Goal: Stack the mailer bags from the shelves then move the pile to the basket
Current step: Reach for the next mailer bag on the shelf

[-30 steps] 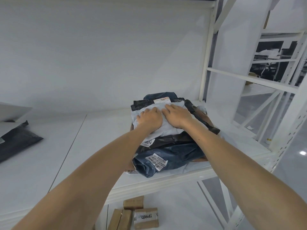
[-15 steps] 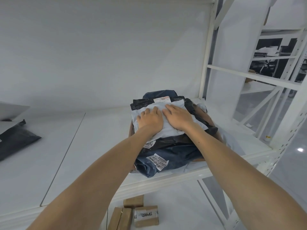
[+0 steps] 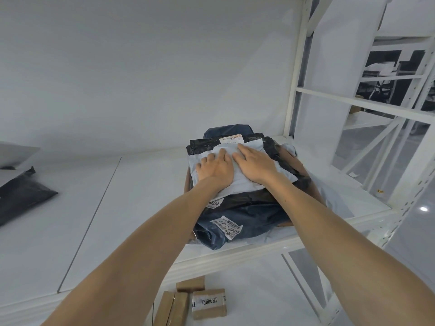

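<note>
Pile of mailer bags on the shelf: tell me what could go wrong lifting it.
The pile is uneven; the left hand and right hand only press flat on the white bag on top, so lower bags may slide out. The dark blue bag lies near the shelf edge and could drop.

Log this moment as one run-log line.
phase: stacking | left hand: pressing white mailer | right hand: pressing same mailer | pile: on shelf
</note>
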